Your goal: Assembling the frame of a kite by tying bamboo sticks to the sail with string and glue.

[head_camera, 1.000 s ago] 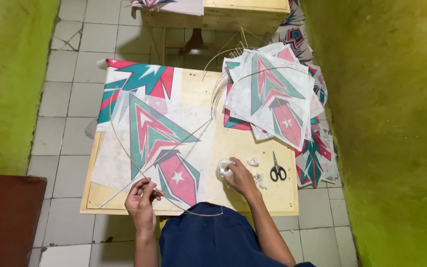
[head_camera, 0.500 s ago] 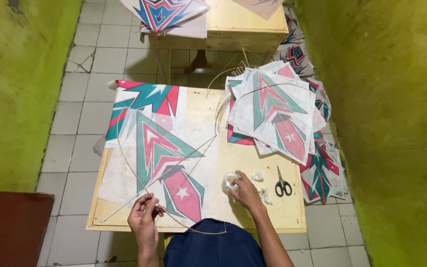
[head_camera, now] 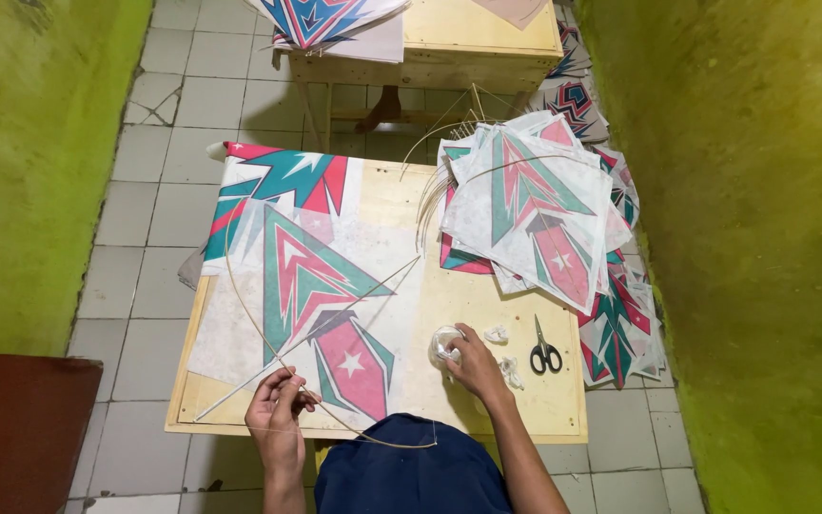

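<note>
Since the earlier frame the camera view has tipped down a little; the left hand [head_camera: 276, 415] has slid slightly toward the table's near edge, the right hand [head_camera: 473, 362] has barely shifted. Left hand: fingers pinched shut on the thin bamboo stick [head_camera: 311, 322] near its lower end, over the near-left part of the wooden table [head_camera: 401, 195]. Right hand: fingers curled over a clear tape roll [head_camera: 442, 344], touching it; can't tell whether it actually grips it. The printed kite sheet [head_camera: 311, 286], teal, red and white, lies flat under the sticks, centre-left on the table. A curved bamboo strip [head_camera: 240, 300] arcs across it. Black scissors [head_camera: 545, 348] lie just right of the right hand. A stack of finished kites [head_camera: 535, 205] sits at the far-right corner.
</note>
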